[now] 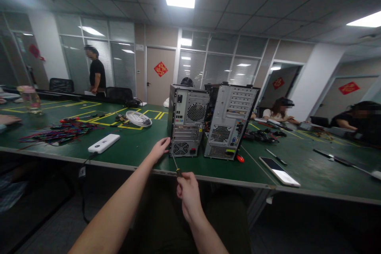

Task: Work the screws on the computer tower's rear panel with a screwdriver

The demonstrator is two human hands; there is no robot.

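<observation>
Two desktop computer cases stand upright near the front edge of a green table (137, 149), their rear panels facing me. My left hand (160, 149) rests against the lower left rear corner of the left case (187, 119), fingers curled on its edge. My right hand (188, 194) is closed around the handle of a screwdriver (175, 164), whose thin shaft points up at the bottom of that case's rear panel. The right case (229, 121) stands just beside it, side panel off.
A white power bank (104, 143) with a cable, a heap of coloured wires (61, 131) and a small white fan (139, 118) lie at left. A phone (279, 171) and hand tools (336, 158) lie at right. Other people sit or stand at the far side.
</observation>
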